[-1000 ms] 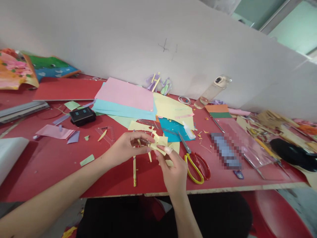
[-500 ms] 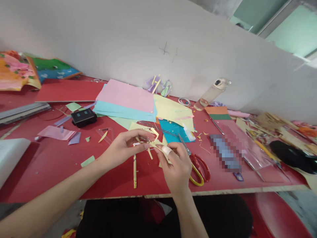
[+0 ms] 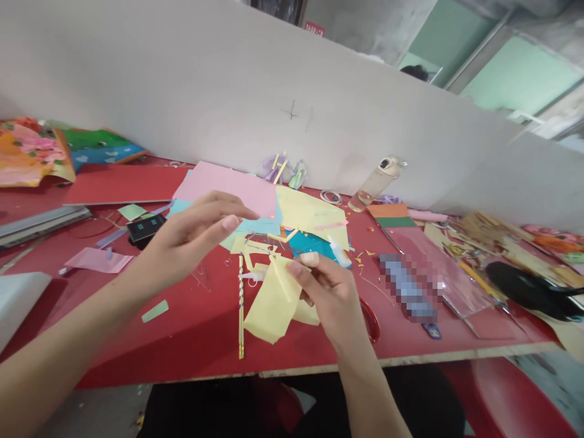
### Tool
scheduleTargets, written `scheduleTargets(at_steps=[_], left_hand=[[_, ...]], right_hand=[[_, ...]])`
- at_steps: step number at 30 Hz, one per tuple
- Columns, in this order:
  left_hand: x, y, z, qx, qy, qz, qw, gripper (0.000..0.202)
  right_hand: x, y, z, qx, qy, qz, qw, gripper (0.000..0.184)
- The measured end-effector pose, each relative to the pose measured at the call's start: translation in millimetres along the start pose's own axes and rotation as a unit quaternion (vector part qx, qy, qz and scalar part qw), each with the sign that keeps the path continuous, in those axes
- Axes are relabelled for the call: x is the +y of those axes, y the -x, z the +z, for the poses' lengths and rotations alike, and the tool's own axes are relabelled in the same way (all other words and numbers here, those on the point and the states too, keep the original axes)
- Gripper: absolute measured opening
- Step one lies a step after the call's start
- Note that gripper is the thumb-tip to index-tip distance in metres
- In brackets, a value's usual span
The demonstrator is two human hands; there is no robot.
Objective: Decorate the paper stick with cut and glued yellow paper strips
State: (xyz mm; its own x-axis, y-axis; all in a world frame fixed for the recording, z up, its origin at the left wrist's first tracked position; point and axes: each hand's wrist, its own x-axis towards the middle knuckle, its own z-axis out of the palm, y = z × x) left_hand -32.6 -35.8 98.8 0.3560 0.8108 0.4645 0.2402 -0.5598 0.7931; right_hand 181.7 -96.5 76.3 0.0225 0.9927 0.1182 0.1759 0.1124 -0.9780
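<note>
My right hand (image 3: 331,292) pinches a pale yellow paper piece (image 3: 269,307) by its upper right edge, between thumb and fingers. The paper hangs above the table with its broad face toward me, and a narrow strip lies across it. My left hand (image 3: 194,234) is raised to the left, apart from the paper, fingers stretched and thumb apart, holding nothing. A striped pencil (image 3: 241,322) lies just left of the paper. Beside my right wrist, a red scissors handle (image 3: 373,322) shows; the rest is hidden. Behind the paper are thin yellow strips (image 3: 249,246).
Pink paper (image 3: 228,182), yellow paper (image 3: 310,210) and a white glue bottle (image 3: 338,250) lie farther back. A clear water bottle (image 3: 374,185) leans at the wall. A black box (image 3: 143,230) is left; a pink transparent sleeve (image 3: 424,255) lies right. The table's front edge (image 3: 301,371) is near.
My left hand has let go of the yellow paper and moved up and left, its fingers opening. The paper has turned broad side on in my right hand. The view has shifted slightly.
</note>
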Motion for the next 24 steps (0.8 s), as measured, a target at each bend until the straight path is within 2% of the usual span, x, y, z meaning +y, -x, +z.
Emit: scheduleTargets(at_steps=[3, 5, 7, 10, 13, 15, 18, 24], left_hand=[[-14, -9, -0.2, -0.027, -0.027, -0.022, 0.999, 0.024], [-27, -14, 3.7, -0.055, -0.045, -0.027, 0.997, 0.024], [-39, -16, 9.6, -0.087, -0.041, -0.059, 0.994, 0.029], [-51, -14, 18.9, -0.131, 0.023, -0.149, 0.980, 0.038], [-55, -7, 26.3, -0.167, 0.108, -0.195, 0.960, 0.045], [-56, -3, 30.8, -0.172, 0.134, -0.199, 0.955, 0.048], [-58, 1, 37.9, -0.151, 0.126, -0.186, 0.963, 0.040], [-58, 7, 49.3, -0.118, 0.122, -0.178, 0.969, 0.027]], right_hand=[[19, -13, 3, -0.030, -0.059, 0.049, 0.997, 0.030], [31, -20, 5, -0.033, -0.061, 0.052, 0.996, 0.030], [39, -24, 6, -0.032, -0.040, 0.043, 0.998, 0.028], [48, -28, 8, -0.042, 0.001, 0.016, 0.999, 0.026], [61, -30, 10, -0.030, 0.039, -0.009, 0.999, 0.027], [69, -31, 12, -0.018, 0.055, -0.018, 0.998, 0.028], [76, -32, 14, -0.016, 0.069, -0.028, 0.997, 0.028], [75, -29, 16, -0.033, 0.118, -0.025, 0.992, 0.028]])
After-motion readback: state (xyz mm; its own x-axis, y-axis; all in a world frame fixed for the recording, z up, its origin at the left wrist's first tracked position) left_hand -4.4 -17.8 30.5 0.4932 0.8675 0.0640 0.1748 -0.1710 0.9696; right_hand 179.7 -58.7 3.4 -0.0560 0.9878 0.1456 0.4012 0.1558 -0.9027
